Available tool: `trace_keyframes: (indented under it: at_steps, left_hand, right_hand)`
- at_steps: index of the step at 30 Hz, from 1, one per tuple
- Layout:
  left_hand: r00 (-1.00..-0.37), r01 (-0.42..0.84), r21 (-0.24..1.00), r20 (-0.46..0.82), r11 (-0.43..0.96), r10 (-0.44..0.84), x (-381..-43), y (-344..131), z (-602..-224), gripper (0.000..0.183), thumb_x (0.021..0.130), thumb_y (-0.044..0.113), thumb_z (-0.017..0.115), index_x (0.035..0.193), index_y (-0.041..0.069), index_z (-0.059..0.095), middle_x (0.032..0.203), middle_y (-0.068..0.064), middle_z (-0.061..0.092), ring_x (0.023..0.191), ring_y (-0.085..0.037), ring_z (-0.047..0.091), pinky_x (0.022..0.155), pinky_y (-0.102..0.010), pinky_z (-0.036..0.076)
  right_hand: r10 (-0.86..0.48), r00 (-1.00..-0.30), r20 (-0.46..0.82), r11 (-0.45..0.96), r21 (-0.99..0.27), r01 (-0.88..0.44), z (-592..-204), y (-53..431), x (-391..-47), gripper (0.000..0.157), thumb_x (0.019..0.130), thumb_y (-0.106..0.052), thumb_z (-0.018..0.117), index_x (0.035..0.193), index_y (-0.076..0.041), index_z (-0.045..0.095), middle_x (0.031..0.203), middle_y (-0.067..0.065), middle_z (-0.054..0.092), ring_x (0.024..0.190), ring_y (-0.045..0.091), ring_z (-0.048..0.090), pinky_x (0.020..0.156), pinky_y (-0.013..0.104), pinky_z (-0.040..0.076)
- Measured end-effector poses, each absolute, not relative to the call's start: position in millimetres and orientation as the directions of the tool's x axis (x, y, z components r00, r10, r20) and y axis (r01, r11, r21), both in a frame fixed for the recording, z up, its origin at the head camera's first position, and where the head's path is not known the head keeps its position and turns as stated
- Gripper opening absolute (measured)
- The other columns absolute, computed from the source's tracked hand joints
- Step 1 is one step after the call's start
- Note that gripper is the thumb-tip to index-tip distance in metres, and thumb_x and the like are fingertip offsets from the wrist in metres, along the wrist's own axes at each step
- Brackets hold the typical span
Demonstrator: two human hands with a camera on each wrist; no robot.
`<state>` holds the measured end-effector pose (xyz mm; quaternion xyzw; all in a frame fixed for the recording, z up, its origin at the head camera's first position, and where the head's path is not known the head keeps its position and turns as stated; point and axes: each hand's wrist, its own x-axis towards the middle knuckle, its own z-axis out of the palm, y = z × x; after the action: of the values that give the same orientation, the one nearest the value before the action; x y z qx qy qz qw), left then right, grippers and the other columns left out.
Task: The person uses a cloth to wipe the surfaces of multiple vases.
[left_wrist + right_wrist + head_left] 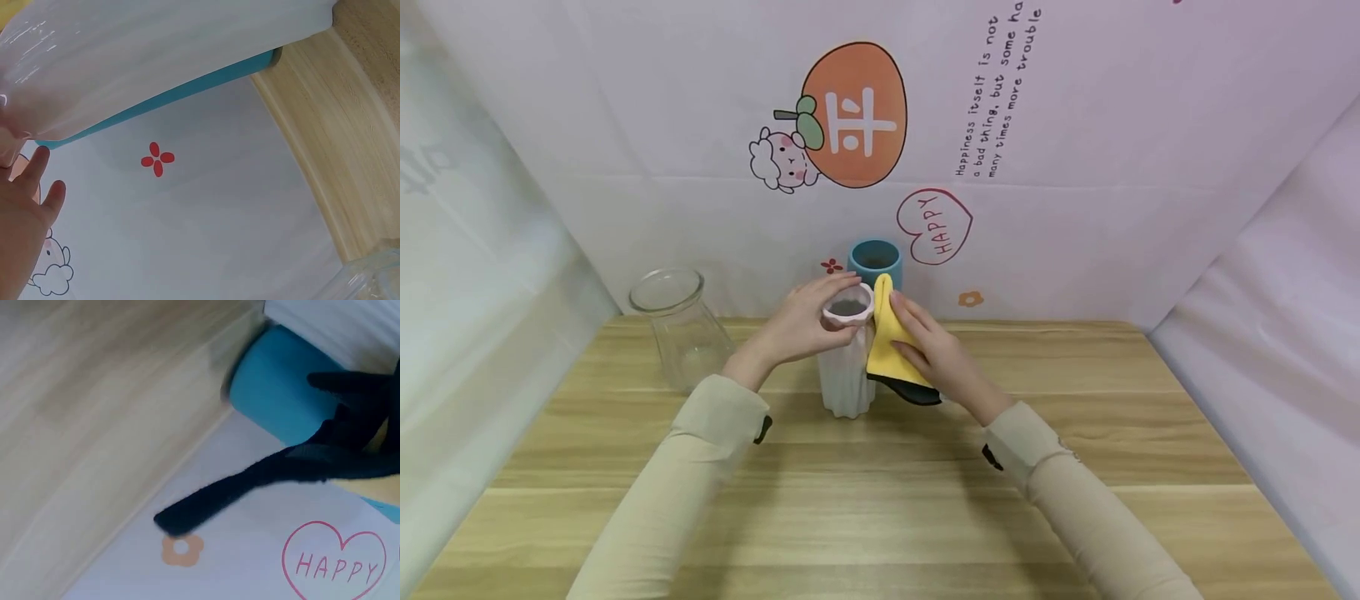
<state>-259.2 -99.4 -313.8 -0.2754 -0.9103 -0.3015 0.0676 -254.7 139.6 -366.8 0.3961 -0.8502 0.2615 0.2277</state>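
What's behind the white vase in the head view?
A blue container, its open rim showing; the white vase and yellow cloth help cover its lower body, so its base cannot be seen there.

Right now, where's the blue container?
In the head view, the blue container stands near the center, right of the glass vase, behind the white vase and yellow cloth.

Vase [846,379] before container [281,387], right of jar [691,337]

Backdrop [1060,242]: "平" on fruit [855,115], "HAPPY" in heart [936,227], "Happiness itself…"
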Motion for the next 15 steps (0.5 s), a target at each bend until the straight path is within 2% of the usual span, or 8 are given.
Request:
trace_keyframes:
  at_steps: [4, 15]
  left_hand:
    - [-0.837, 0.543, 0.516, 0.277, 0.662, 0.471, -260, -99, -314, 0.069, 0.080, 0.030, 0.065, 0.143, 0.012, 0.044, 0.152, -0.008, 0.040, 0.141, -0.031, 0.035, 0.115, -0.057, 0.020]
    - [-0.839, 0.542, 0.506, 0.272, 0.671, 0.472, -260, -98, -315, 0.070, 0.082, 0.034, 0.069, 0.143, 0.012, 0.043, 0.152, -0.009, 0.039, 0.142, -0.031, 0.032, 0.116, -0.059, 0.016]
  right_hand:
    - [-0.591, -0.604, 0.535, 0.584, -0.233, -0.777, -372, 141, -256, 0.064, 0.091, -0.013, 0.062, 0.148, -0.003, 0.033, 0.148, 0.015, 0.041, 0.116, 0.033, 0.061, 0.090, 0.037, 0.054]
    - [-0.642, -0.585, 0.495, 0.587, -0.174, -0.791, -412, 147, -258, 0.064, 0.089, -0.014, 0.066, 0.145, -0.001, 0.037, 0.143, 0.019, 0.046, 0.115, 0.033, 0.062, 0.090, 0.037, 0.054]
